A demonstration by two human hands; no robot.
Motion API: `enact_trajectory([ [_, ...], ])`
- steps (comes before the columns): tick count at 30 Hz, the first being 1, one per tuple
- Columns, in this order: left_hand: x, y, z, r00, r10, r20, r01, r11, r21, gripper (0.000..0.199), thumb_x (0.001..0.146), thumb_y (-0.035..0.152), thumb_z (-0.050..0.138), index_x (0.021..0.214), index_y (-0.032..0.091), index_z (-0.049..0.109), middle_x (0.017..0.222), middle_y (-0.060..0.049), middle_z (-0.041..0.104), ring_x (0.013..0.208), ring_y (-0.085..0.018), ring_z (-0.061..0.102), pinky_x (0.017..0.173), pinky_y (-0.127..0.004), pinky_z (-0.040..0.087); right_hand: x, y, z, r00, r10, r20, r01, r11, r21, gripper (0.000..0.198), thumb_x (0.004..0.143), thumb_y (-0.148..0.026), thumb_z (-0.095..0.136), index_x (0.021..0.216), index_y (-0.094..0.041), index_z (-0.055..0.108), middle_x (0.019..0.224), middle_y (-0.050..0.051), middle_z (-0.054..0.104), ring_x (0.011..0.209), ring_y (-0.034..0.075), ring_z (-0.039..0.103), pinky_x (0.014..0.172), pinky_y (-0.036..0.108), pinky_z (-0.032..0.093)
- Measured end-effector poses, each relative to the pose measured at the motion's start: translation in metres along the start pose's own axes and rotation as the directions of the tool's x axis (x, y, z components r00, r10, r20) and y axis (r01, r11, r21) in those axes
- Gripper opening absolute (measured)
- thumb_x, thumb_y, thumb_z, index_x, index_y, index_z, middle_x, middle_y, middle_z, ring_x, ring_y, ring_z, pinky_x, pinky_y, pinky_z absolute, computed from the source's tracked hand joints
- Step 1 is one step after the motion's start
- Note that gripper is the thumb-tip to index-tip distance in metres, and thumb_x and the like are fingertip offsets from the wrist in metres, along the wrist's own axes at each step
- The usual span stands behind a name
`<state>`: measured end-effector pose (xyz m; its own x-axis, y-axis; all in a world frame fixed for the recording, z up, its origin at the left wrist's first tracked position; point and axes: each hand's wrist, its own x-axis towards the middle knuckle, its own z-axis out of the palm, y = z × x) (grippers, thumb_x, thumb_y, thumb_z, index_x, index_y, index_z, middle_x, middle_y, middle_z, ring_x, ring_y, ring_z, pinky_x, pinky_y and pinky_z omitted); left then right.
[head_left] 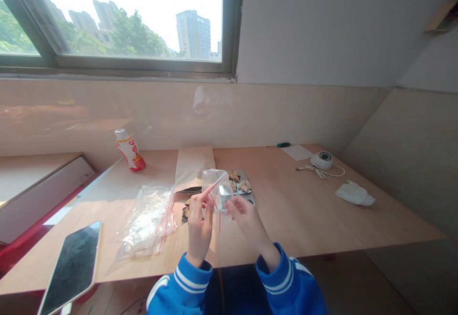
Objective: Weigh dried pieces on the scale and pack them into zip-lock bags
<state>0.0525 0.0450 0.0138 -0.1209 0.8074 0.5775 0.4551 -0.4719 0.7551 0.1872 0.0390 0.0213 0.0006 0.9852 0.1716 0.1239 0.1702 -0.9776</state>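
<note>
Mid-frame, the left hand (200, 224) pinches a clear zip bag (213, 180) by its red-lined edge, the right hand (246, 214) its other side; its contents I cannot make out. Just beyond, a grey tray (244, 173) bears brown pieces (245, 186); left of centre, loose bags (146, 222) lie piled

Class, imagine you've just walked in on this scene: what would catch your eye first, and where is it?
Probably the glaring window at upper left, the brightest patch. Next, low in the centre, come the vivid blue sleeves and the clear bag between the left hand and right hand. The red-and-white bottle stands out at the table's back left.
</note>
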Motion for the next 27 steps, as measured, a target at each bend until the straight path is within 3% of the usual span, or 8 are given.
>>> enact_trajectory([
  [4, 0.006, -0.011, 0.012, 0.994, 0.001, -0.112, -0.001, 1.000, 0.002, 0.033, 0.093, 0.035, 0.040, 0.118, 0.024, 0.058, 0.093, -0.005, 0.053, 0.080, -0.016, 0.053, 0.071, -0.027, 0.046, 0.009, 0.013, -0.034, 0.999, 0.027, -0.041, -0.028, 0.999, -0.016, 0.039, 0.083, -0.057, 0.050, 0.080, -0.019, 0.061, 0.074, 0.002, 0.063, 0.063, 0.015, 0.057, 0.059, 0.026, 0.044],
  [8, 0.013, -0.024, 0.029, 0.999, 0.042, 0.011, -0.041, 0.997, -0.062, 0.029, 0.091, 0.036, 0.044, 0.109, 0.023, 0.063, 0.086, -0.004, 0.052, 0.077, -0.015, 0.053, 0.062, -0.024, 0.045, 0.031, 0.030, -0.061, 0.993, -0.111, -0.044, 0.098, 0.968, -0.233, 0.042, 0.093, -0.048, 0.032, 0.101, -0.022, 0.064, 0.101, 0.006, 0.066, 0.092, 0.020, 0.060, 0.080, 0.032, 0.046],
  [12, 0.011, -0.042, 0.044, 0.999, 0.042, 0.027, -0.039, 0.994, -0.099, 0.023, 0.090, 0.034, 0.048, 0.101, 0.024, 0.065, 0.085, -0.003, 0.053, 0.078, -0.015, 0.054, 0.060, -0.024, 0.045, 0.052, 0.055, -0.065, 0.968, -0.239, -0.078, 0.133, 0.749, -0.649, 0.032, 0.085, -0.035, 0.049, 0.113, -0.022, 0.060, 0.117, 0.009, 0.061, 0.110, 0.027, 0.051, 0.094, 0.043, 0.036],
  [16, 0.009, -0.054, 0.046, 0.994, 0.053, -0.098, -0.058, 0.997, -0.049, 0.018, 0.088, 0.033, 0.052, 0.080, 0.020, 0.062, 0.085, -0.003, 0.053, 0.082, -0.016, 0.054, 0.074, -0.030, 0.046, 0.059, 0.069, -0.059, 0.980, -0.190, -0.057, 0.074, 0.619, -0.782, 0.033, 0.079, -0.024, 0.058, 0.112, -0.024, 0.061, 0.120, 0.009, 0.061, 0.106, 0.029, 0.052, 0.088, 0.045, 0.037],
  [20, 0.011, -0.055, 0.045, 0.986, 0.043, -0.161, -0.041, 0.999, 0.016, 0.022, 0.088, 0.033, 0.050, 0.073, 0.019, 0.056, 0.101, -0.007, 0.055, 0.101, -0.020, 0.053, 0.093, -0.039, 0.041, 0.058, 0.059, -0.058, 0.954, -0.222, -0.201, 0.036, 0.750, -0.660, 0.026, 0.079, -0.031, 0.061, 0.102, -0.021, 0.066, 0.106, 0.010, 0.067, 0.099, 0.028, 0.056, 0.087, 0.043, 0.040],
  [23, 0.011, -0.056, 0.047, 0.988, 0.049, -0.145, -0.053, 0.998, -0.023, 0.022, 0.091, 0.031, 0.045, 0.073, 0.019, 0.050, 0.114, -0.010, 0.057, 0.115, -0.023, 0.050, 0.100, -0.044, 0.036, 0.054, 0.032, -0.054, 0.927, -0.146, -0.347, 0.043, 0.957, -0.286, 0.034, 0.083, -0.044, 0.055, 0.102, -0.017, 0.064, 0.097, 0.010, 0.069, 0.089, 0.024, 0.062, 0.080, 0.038, 0.047],
  [25, 0.010, -0.056, 0.049, 0.989, 0.051, -0.138, -0.061, 0.996, -0.066, 0.021, 0.091, 0.030, 0.044, 0.074, 0.019, 0.047, 0.120, -0.011, 0.057, 0.122, -0.024, 0.047, 0.101, -0.046, 0.034, 0.048, 0.010, -0.048, 0.917, -0.084, -0.391, 0.066, 0.996, -0.058, 0.041, 0.086, -0.050, 0.048, 0.104, -0.017, 0.064, 0.097, 0.008, 0.069, 0.086, 0.022, 0.063, 0.076, 0.035, 0.049],
  [27, 0.008, -0.057, 0.050, 0.990, 0.030, -0.139, -0.045, 0.994, -0.100, 0.020, 0.091, 0.031, 0.044, 0.075, 0.020, 0.046, 0.125, -0.011, 0.057, 0.125, -0.025, 0.046, 0.102, -0.046, 0.034, 0.041, -0.011, -0.038, 0.934, -0.088, -0.347, 0.094, 0.996, 0.000, 0.041, 0.087, -0.050, 0.048, 0.108, -0.019, 0.064, 0.101, 0.007, 0.069, 0.088, 0.021, 0.063, 0.079, 0.035, 0.049],
])
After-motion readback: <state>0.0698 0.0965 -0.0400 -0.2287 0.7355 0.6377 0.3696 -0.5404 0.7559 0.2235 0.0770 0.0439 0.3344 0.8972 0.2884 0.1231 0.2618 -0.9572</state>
